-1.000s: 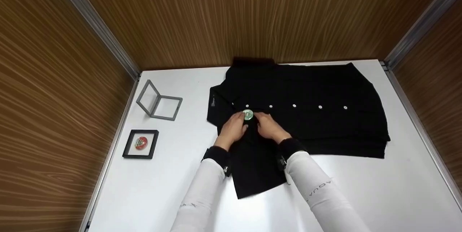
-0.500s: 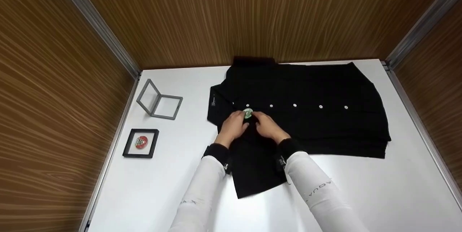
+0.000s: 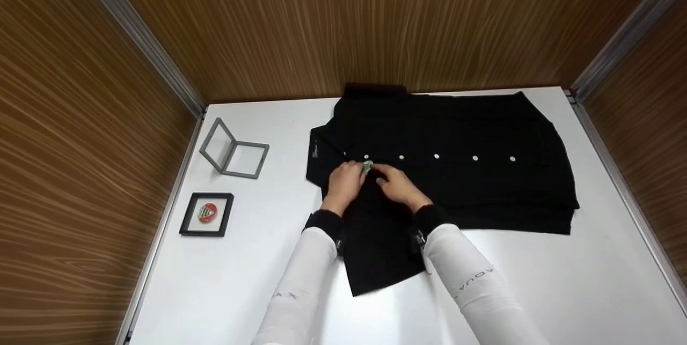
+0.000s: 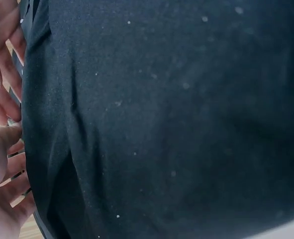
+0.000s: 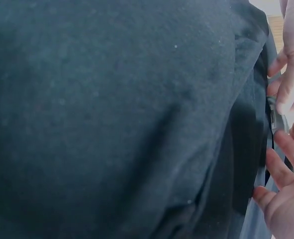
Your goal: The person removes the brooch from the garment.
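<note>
Fingers [image 3: 354,166], left pinching green badge [image 3: 367,167], right outstretched, red badge [image 3: 207,213] inside black frame [image 3: 202,233]

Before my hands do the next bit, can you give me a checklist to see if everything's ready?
1. Green badge at your fingertips: ok, it sits between your left hand and right hand.
2. Badge face fully showing: not ok, it looks tilted and fingers cover part of it.
3. Badge fastened to the black shirt: cannot tell, your hands hide where they meet.
4. Shirt lying on the table: ok, with white buttons in sight.
5. Red badge out of the way: ok, it's inside the black frame, away from your hands.
6. Grey frame closed: not ok, it's open, one side raised.
</note>
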A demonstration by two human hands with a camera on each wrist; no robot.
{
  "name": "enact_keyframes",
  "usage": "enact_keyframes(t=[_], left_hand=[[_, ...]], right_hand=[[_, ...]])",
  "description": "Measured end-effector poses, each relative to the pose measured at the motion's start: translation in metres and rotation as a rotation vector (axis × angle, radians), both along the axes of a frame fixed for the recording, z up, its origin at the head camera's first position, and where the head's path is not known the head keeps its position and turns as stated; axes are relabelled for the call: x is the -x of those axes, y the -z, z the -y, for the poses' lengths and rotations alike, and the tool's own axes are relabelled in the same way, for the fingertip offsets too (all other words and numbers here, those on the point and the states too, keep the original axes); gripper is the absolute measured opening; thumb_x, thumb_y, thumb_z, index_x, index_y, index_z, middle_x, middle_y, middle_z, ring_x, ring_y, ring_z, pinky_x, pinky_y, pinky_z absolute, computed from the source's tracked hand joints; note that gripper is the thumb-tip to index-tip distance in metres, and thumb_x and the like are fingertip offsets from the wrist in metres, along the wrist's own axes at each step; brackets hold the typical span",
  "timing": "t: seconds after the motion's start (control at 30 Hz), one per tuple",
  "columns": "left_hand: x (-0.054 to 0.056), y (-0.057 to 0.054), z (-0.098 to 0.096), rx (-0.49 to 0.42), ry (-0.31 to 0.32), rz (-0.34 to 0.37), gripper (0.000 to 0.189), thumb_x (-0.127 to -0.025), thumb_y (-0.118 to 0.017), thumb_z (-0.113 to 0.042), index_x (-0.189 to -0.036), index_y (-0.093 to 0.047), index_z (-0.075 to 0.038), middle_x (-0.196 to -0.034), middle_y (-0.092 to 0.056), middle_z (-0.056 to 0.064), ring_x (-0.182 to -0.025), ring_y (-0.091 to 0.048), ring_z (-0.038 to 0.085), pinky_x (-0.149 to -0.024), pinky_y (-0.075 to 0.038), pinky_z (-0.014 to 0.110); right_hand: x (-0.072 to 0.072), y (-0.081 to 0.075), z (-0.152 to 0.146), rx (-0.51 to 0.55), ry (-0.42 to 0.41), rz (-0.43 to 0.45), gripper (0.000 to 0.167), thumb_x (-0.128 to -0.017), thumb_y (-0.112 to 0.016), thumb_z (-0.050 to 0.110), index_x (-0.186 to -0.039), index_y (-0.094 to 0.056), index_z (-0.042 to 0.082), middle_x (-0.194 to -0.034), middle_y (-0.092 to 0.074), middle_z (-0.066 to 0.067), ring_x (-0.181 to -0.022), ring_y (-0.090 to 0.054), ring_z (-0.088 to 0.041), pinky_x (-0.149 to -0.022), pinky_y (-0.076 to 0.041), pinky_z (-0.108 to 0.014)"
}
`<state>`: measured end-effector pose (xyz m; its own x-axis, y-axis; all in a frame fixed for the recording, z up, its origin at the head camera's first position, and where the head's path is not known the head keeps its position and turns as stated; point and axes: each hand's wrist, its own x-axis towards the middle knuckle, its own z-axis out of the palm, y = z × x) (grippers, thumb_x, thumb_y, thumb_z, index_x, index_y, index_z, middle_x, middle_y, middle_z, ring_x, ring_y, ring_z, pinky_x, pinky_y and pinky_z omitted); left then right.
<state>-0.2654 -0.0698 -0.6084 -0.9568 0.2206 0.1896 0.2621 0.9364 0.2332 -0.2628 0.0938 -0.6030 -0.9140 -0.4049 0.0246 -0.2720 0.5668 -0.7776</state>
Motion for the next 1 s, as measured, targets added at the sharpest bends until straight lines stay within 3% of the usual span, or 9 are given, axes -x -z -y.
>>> enact_keyframes(t=[0.17, 0.4, 0.63, 0.77, 0.87, 1.0], left_hand=[[0.000, -0.002, 0.000, -0.037, 0.007, -0.018, 0.020, -0.096, -0.059, -0.024, -0.098, -0.071, -0.009, -0.090, -0.068, 0.008, -0.084, -0.066, 0.029, -0.071, -0.053, 0.043], [0.001, -0.006, 0.002, -0.161, 0.007, 0.025, 0.017, -0.097, -0.056, -0.019, -0.099, -0.070, -0.009, -0.096, -0.069, 0.006, -0.090, -0.066, 0.027, -0.076, -0.053, 0.043], [0.001, -0.010, 0.005, -0.300, 0.009, 0.041, 0.022, -0.096, -0.056, -0.012, -0.116, -0.065, -0.008, -0.110, -0.069, 0.008, -0.098, -0.065, 0.028, -0.083, -0.052, 0.041], [0.002, -0.009, 0.006, -0.263, 0.030, 0.055, 0.039, -0.094, -0.057, -0.006, -0.132, -0.057, -0.013, -0.110, -0.066, 0.013, -0.094, -0.065, 0.032, -0.080, -0.053, 0.042], [0.003, -0.009, 0.005, -0.197, 0.052, 0.065, 0.048, -0.090, -0.057, -0.003, -0.136, -0.056, -0.017, -0.106, -0.064, 0.014, -0.088, -0.065, 0.033, -0.075, -0.053, 0.042], [0.003, -0.010, 0.004, -0.178, 0.050, 0.073, 0.039, -0.092, -0.057, -0.007, -0.130, -0.061, -0.016, -0.108, -0.064, 0.013, -0.088, -0.065, 0.033, -0.076, -0.053, 0.042]], right_hand=[[0.001, -0.002, 0.000, 0.037, 0.015, 0.023, 0.041, -0.096, -0.054, 0.008, -0.135, -0.051, -0.002, -0.136, -0.053, -0.019, -0.128, -0.046, -0.032, -0.109, -0.033, -0.043], [0.002, -0.003, 0.001, 0.061, 0.054, 0.014, 0.043, -0.097, -0.057, 0.015, -0.137, -0.050, 0.000, -0.136, -0.053, -0.018, -0.127, -0.047, -0.031, -0.108, -0.034, -0.043], [0.005, -0.003, 0.000, 0.046, 0.098, -0.008, 0.044, -0.096, -0.058, 0.013, -0.137, -0.050, 0.000, -0.136, -0.052, -0.019, -0.128, -0.045, -0.031, -0.109, -0.032, -0.042], [0.005, -0.001, 0.001, 0.014, 0.101, -0.005, 0.044, -0.096, -0.057, 0.012, -0.138, -0.049, -0.001, -0.137, -0.050, -0.021, -0.129, -0.044, -0.033, -0.110, -0.031, -0.042], [0.004, 0.000, 0.001, -0.009, 0.090, -0.013, 0.045, -0.096, -0.057, 0.012, -0.137, -0.048, -0.003, -0.136, -0.050, -0.022, -0.129, -0.045, -0.034, -0.110, -0.032, -0.043], [0.003, 0.003, 0.001, -0.040, 0.075, -0.017, 0.045, -0.096, -0.057, 0.013, -0.137, -0.048, -0.003, -0.136, -0.050, -0.023, -0.128, -0.045, -0.035, -0.110, -0.032, -0.044]])
